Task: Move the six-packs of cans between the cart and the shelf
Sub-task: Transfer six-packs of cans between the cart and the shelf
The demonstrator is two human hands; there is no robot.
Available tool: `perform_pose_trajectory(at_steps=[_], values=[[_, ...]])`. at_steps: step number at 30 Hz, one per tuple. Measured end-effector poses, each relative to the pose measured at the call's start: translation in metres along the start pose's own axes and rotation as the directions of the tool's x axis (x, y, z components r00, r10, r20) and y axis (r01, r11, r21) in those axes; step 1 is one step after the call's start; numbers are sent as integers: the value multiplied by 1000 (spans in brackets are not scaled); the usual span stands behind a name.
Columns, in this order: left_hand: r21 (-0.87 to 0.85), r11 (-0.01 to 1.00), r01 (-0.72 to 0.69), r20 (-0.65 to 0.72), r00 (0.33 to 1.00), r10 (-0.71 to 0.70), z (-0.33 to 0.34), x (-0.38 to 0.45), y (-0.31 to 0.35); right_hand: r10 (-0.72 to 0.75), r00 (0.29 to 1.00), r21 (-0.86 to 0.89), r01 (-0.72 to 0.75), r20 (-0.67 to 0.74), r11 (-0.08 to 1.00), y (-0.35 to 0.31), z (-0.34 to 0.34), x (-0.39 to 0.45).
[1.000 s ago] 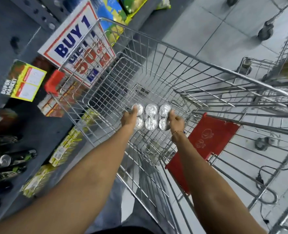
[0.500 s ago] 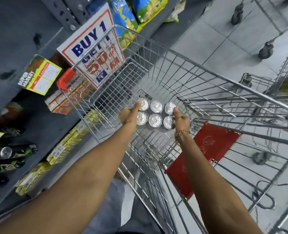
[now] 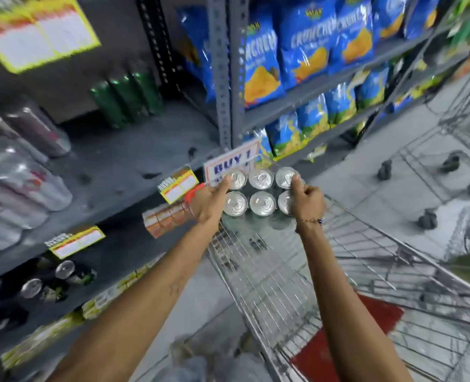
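Observation:
A six-pack of silver-topped cans [image 3: 261,191] hangs in the air above the front end of the wire cart [image 3: 289,274]. My left hand [image 3: 210,204] grips its left side with the thumb on a can top. My right hand [image 3: 308,201] grips its right side. The grey shelf board [image 3: 134,164] lies to the left of the pack, at about hand height. More wrapped can packs [image 3: 21,183] lie on that shelf at the far left, blurred.
Green cans [image 3: 126,97] stand at the shelf's back. A "BUY 1" sign [image 3: 228,161] sits behind the pack. Blue snack bags [image 3: 305,48] fill the shelves beyond a grey upright post [image 3: 224,78]. Dark cans [image 3: 49,279] lie on a lower shelf. Another cart [image 3: 449,172] stands at right.
Both hands have lifted the six-pack up out of the cart's basket to above its rim. The view has swung up and left towards the shelf.

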State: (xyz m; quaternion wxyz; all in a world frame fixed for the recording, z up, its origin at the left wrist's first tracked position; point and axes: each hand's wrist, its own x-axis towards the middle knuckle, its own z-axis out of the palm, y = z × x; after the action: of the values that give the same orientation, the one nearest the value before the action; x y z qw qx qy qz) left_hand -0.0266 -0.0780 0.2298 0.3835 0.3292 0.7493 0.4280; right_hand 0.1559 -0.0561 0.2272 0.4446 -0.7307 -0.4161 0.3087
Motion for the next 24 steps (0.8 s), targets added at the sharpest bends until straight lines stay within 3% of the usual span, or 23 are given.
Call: perform_pose_trajectory(at_steps=[4,8,13,24], values=[[-4,1000,-30,-57,998,29,-75,16,35,-146,987,-54,150,72,987,-83,25,-19],[34,992,-121,-176,976,125,-148,29,57,-181,961,-57,197,208,979,-149,60,-43],[-21,998,-67,-280,958,59,-220,54,61,-207,928,-61,237,311,970,-198,123,-66],[110,993,41,-394,919,6,-254,101,44,-221,860,-101,298,460,949,-234,222,-50]])
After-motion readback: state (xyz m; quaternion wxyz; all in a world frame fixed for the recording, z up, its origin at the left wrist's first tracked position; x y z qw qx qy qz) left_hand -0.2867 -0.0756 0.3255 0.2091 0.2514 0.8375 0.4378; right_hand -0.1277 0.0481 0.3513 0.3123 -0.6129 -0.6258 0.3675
